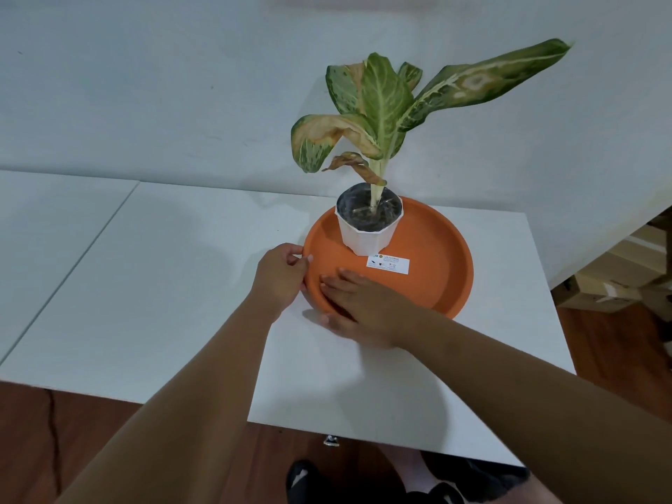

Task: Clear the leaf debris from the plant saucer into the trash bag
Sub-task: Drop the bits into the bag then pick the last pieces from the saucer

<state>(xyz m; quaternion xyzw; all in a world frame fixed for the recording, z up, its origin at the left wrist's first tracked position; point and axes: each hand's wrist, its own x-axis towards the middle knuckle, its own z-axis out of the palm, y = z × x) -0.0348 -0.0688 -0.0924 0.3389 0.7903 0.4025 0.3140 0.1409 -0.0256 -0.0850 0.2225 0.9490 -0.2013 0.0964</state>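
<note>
L hand gripped orange saucer rim at its left edge; R hand lay flat, fingers spread, inside near rim. White pot w/ plant stood in saucer on worktop.

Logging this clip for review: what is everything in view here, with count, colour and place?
saucer: one, orange, on the white table, right of centre
pot: one, white, at the saucer's back
plant: one, green with browning leaves, in the pot
label: one, white, on the saucer floor before the pot
table: white, two tops side by side
cardboard boxes: several, brown, on the floor at right
trash bag: none visible
left hand: grips the saucer's left rim
right hand: flat over the near rim, fingers inside
</note>
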